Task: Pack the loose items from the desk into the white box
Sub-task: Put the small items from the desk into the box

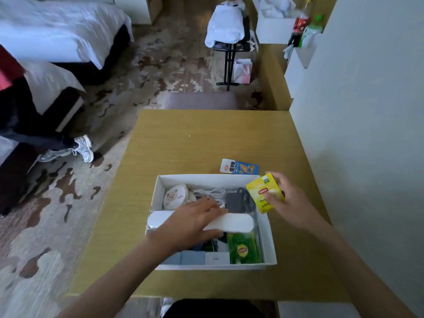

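Item in hand: yellow tea box (265, 193), carried above the far right corner of the white box (269, 237), partly over the right wall, not yet inside.
Right hand (286, 200): fingers and thumb clamped on the tea box's right side.
Tea box axis: long side runs roughly away from the person, tilted; the label faces up and left.
Direction of coming move (judged): left and down from the right hand, into the strip by the grey adapter (235, 201).
Left hand (192, 221): fingers straight and spread, lying flat on the white oblong packet (236, 222) inside the box; it grips nothing.
Box contents: round white pouch (175, 195), white cable (211, 192), green tea packet (243, 249) at the near right; little bare floor shows.
Still loose: blue-and-white sachet (239, 167) on the bench (183, 138), just beyond the far wall, long axis across the bench.
Nearer hand for the sachet: right, though it is occupied.
Risk (judged): the tea box may ride on the adapter's cord.
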`<state>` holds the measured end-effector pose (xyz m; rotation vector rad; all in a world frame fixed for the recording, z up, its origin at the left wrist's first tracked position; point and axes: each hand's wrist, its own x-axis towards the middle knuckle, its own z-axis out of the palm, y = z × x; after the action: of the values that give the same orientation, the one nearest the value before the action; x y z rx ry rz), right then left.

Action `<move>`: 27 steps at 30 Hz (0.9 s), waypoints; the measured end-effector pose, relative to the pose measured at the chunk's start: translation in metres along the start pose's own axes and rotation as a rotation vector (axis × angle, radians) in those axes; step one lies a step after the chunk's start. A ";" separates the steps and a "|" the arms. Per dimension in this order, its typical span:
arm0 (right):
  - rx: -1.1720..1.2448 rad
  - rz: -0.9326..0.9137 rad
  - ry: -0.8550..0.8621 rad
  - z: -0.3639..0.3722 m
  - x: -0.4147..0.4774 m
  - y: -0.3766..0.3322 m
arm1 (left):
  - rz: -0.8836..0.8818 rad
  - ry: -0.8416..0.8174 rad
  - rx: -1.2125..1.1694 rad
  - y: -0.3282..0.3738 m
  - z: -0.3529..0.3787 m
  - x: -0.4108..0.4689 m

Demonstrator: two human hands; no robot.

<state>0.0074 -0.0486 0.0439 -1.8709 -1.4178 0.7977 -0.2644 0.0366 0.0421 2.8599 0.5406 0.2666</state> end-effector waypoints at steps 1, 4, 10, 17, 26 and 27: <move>-0.050 -0.026 -0.043 0.004 -0.007 -0.003 | 0.014 -0.034 -0.001 0.005 0.003 -0.008; -0.209 -0.120 -0.172 0.018 -0.020 -0.010 | 0.037 -0.068 0.010 0.016 0.012 -0.025; -0.423 -0.216 -0.207 0.047 -0.018 -0.020 | 0.009 -0.033 -0.019 0.032 0.018 -0.034; -0.845 -0.290 -0.262 0.062 -0.011 -0.012 | -0.095 -0.124 -0.076 0.030 0.038 -0.021; -0.815 -0.349 -0.233 0.061 -0.011 -0.004 | -0.094 -0.159 -0.131 0.011 0.041 -0.027; -0.739 -0.346 -0.171 0.059 -0.010 -0.004 | -0.094 -0.157 -0.135 0.007 0.040 -0.026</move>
<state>-0.0435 -0.0499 0.0124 -1.9920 -2.2893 0.2716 -0.2776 0.0130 0.0023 2.6868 0.5995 0.0593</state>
